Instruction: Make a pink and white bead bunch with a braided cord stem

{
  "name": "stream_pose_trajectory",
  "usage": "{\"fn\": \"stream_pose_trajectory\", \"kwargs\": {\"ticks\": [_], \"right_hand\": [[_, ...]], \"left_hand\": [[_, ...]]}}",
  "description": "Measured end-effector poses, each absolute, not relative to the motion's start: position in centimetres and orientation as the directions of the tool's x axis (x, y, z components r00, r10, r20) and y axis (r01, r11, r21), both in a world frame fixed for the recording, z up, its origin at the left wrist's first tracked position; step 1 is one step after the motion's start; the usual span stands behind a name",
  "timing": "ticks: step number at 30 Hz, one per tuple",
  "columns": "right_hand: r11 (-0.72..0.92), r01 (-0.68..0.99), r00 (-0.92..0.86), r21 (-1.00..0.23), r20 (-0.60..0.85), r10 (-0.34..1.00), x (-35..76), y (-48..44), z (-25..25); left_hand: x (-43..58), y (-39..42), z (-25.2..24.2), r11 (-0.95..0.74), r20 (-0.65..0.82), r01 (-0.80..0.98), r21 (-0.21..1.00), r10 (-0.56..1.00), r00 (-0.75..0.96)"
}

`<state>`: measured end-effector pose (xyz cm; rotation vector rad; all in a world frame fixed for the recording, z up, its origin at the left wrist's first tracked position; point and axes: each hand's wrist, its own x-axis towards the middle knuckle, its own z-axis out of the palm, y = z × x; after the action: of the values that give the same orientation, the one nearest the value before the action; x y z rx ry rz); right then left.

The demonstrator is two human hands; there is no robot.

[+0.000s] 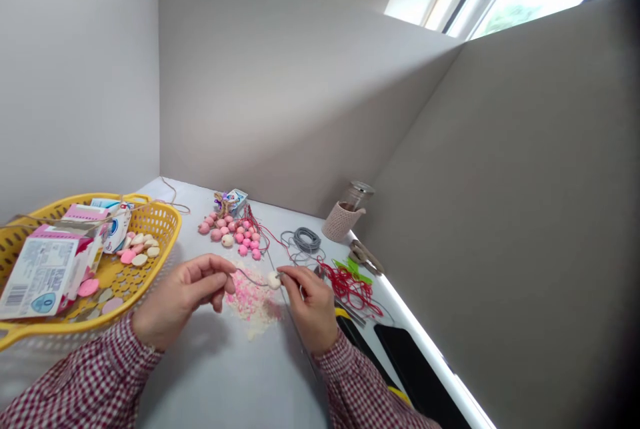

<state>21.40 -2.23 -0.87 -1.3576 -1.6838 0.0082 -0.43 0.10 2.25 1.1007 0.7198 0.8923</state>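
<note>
Between my two hands runs a short stretch of grey cord (254, 280) with a round white bead (274, 280) on it. My left hand (183, 292) pinches the cord between thumb and forefinger. The fingers of my right hand (309, 299) are closed at the bead's right side, on the cord there; whether they also grip the bead I cannot tell. Below the bead lies a scatter of pink and cream crumbs (253, 305) on the table. Beyond my hands sits a group of pink beads (233, 225), some with red string beside them.
At left stands a yellow basket (173, 229) holding cardboard boxes (43, 275) and pink and cream discs (140, 249). A grey cord coil (307, 240), tangled red string (355, 289), a covered glass jar (345, 215) and a black phone-like slab (415, 362) lie right. Grey partitions enclose the table.
</note>
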Motion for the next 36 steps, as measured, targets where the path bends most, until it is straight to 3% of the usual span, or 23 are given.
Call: {"fn": "stream_pose_trajectory", "kwargs": {"ticks": [6, 14, 26, 32, 36], "right_hand": [[0.549, 0.742, -0.130, -0.385, 0.721, 0.681, 19.1, -4.1, -0.1], [0.611, 0.685, -0.176, -0.397, 0.724, 0.667, 17.3, -4.8, -0.1], [0.520, 0.749, 0.050, -0.411, 0.817, 0.574, 19.5, -4.3, 0.1], [0.337, 0.708, 0.372, -0.621, 0.733, 0.570, 21.8, -3.3, 0.2], [0.285, 0.654, 0.457, -0.701, 0.666, 0.589, 22.6, -2.8, 0.2]], "left_hand": [[1.3, -0.7, 1.2, -0.070, 0.021, 0.104, 0.992, 0.909, 0.415], [2.3, -1.5, 0.1, -0.195, 0.098, 0.181, 0.964, 0.894, 0.438], [1.7, -1.1, -0.6, -0.314, 0.198, 0.292, 0.904, 0.910, 0.364], [1.5, -0.8, -0.7, -0.243, 0.149, 0.280, 0.928, 0.936, 0.320], [1.5, -0.7, -0.6, -0.208, 0.121, 0.261, 0.943, 0.942, 0.313]]}}
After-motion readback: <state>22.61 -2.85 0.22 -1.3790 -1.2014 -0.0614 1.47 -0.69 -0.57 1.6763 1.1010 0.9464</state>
